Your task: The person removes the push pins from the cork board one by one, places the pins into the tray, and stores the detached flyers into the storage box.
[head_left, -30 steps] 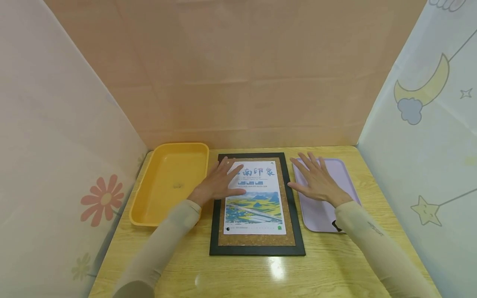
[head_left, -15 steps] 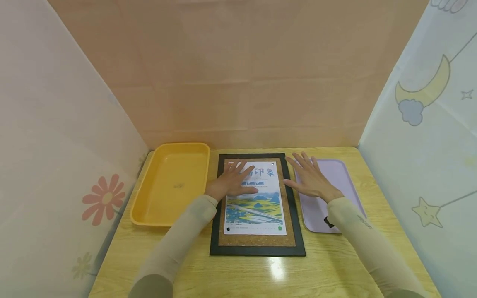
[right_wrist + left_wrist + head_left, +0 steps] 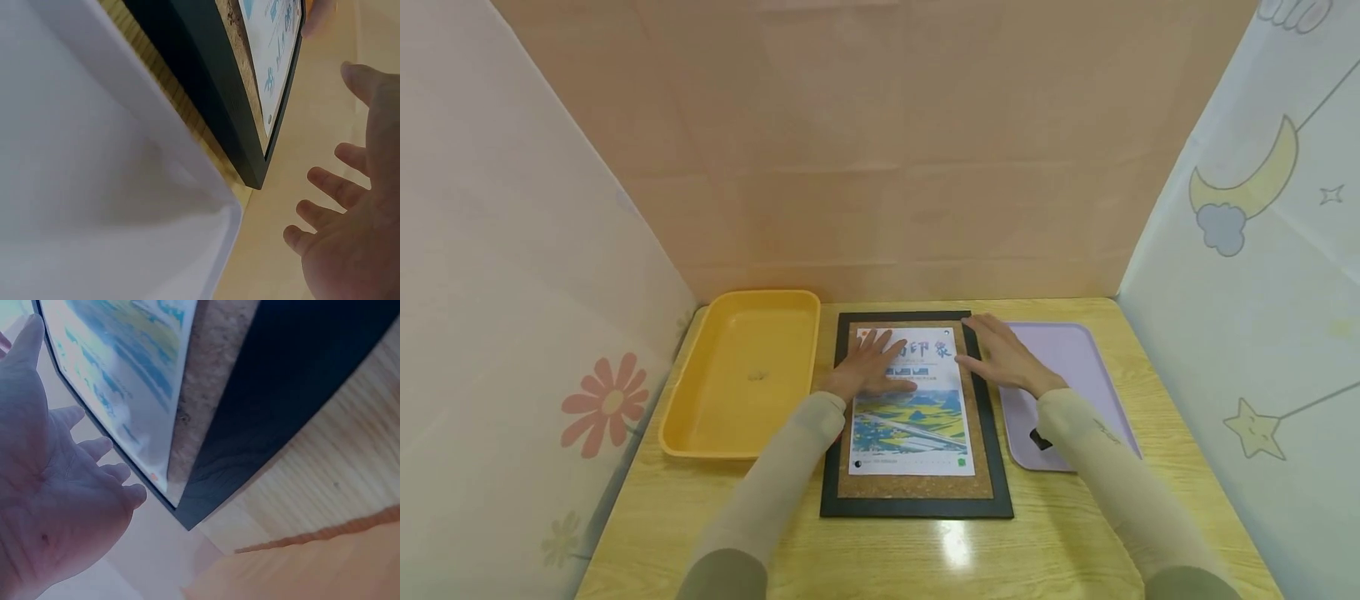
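A printed landscape poster (image 3: pixel 917 425) lies on a cork board (image 3: pixel 917 487) inside a black frame (image 3: pixel 917 507). Small pin-like dots mark its corners, black at lower left, green at lower right. My left hand (image 3: pixel 868 368) is over the poster's upper left part, fingers extended and apart, covering some lettering. Over the frame's upper right side is my right hand (image 3: pixel 1003 358), its fingers extended and grasping nothing. Both wrist views show the left palm (image 3: pixel 56 487) and right palm (image 3: pixel 356 250) apart from the board's surface.
To the left stands a yellow tray (image 3: pixel 700 417) with a small dark mark on its bottom. A lilac tray (image 3: pixel 1078 358) lies to the right, a black item (image 3: pixel 1040 439) at its lower edge, partly behind the right sleeve. Fabric walls enclose the wooden table (image 3: pixel 880 562).
My left hand has moved right, from the frame's left side to over the poster. My right hand has shifted left, off the lilac tray toward the frame's upper right corner.
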The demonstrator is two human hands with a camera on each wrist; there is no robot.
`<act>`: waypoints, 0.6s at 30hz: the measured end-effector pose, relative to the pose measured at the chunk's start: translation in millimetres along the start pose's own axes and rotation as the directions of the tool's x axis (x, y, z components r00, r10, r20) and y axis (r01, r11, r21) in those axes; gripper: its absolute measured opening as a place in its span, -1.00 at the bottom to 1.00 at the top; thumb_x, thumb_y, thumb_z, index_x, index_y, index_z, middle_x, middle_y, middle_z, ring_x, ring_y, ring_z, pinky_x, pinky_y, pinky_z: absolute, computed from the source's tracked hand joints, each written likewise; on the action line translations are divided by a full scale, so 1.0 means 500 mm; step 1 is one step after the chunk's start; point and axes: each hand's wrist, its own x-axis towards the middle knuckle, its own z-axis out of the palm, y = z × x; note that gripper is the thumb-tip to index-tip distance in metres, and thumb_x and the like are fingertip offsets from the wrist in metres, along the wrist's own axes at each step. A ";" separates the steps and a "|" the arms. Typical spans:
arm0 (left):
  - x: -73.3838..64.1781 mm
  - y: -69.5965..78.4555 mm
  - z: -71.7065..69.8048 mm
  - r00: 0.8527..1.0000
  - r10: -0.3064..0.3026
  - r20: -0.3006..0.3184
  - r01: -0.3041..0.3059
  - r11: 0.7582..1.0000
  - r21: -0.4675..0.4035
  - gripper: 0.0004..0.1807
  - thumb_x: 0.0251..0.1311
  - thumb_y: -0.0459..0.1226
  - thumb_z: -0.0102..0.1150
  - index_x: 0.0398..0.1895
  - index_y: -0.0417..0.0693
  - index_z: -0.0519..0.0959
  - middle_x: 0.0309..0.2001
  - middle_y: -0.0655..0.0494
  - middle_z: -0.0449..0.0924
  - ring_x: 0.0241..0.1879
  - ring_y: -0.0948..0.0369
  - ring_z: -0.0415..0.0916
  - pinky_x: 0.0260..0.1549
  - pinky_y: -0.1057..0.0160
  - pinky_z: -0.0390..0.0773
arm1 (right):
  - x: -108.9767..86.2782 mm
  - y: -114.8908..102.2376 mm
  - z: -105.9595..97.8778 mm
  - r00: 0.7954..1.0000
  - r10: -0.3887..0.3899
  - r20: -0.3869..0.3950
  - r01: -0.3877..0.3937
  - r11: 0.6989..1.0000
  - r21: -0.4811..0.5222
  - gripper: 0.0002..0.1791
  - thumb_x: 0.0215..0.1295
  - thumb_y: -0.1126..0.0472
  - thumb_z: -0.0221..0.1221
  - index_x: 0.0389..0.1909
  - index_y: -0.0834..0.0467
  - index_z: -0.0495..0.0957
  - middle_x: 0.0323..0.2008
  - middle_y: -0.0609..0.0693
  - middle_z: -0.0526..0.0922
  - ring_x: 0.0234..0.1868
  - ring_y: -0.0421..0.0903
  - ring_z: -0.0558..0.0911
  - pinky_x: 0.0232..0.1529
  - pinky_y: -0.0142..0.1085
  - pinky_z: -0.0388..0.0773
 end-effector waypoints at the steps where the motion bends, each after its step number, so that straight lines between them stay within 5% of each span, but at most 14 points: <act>1: 0.006 -0.007 0.009 1.000 -0.006 0.003 0.006 1.000 -0.019 0.26 0.26 0.58 0.22 0.90 0.31 0.03 0.92 -0.02 -0.24 0.91 -0.21 -0.37 0.85 -0.37 -0.31 | 0.005 0.002 0.003 1.000 -0.002 -0.001 0.002 1.000 0.008 -0.04 0.63 -0.17 0.32 0.79 0.21 0.18 0.76 0.41 0.20 0.79 0.49 0.14 0.73 0.53 0.10; 3: 0.016 -0.016 0.020 1.000 -0.023 0.013 0.023 0.999 -0.032 0.30 0.19 0.61 0.25 0.89 0.34 0.03 0.93 0.00 -0.23 0.91 -0.20 -0.37 0.85 -0.36 -0.31 | 0.014 0.003 0.008 1.000 -0.004 -0.006 0.004 1.000 0.022 -0.06 0.63 -0.14 0.33 0.77 0.25 0.22 0.74 0.42 0.26 0.75 0.47 0.24 0.72 0.49 0.18; 10: -0.021 0.010 0.003 0.998 -0.042 0.044 0.042 0.999 -0.002 0.25 0.34 0.48 0.27 0.91 0.20 -0.02 0.92 -0.04 -0.28 0.91 -0.19 -0.38 0.87 -0.29 -0.24 | 0.044 0.006 0.023 0.999 0.027 -0.020 -0.025 0.996 0.091 -0.19 0.63 -0.02 0.36 0.68 0.29 0.36 0.63 0.40 0.44 0.63 0.45 0.44 0.62 0.44 0.41; 18: -0.032 0.013 0.010 0.999 -0.041 0.027 0.040 0.998 0.039 0.26 0.35 0.43 0.36 0.92 0.21 -0.04 0.93 -0.04 -0.31 0.91 -0.17 -0.37 0.88 -0.28 -0.20 | 0.082 0.010 0.034 0.999 0.023 -0.033 -0.017 0.985 0.171 -0.40 0.59 0.15 0.39 0.51 0.33 0.57 0.12 0.24 0.75 0.11 0.16 0.71 0.17 0.12 0.72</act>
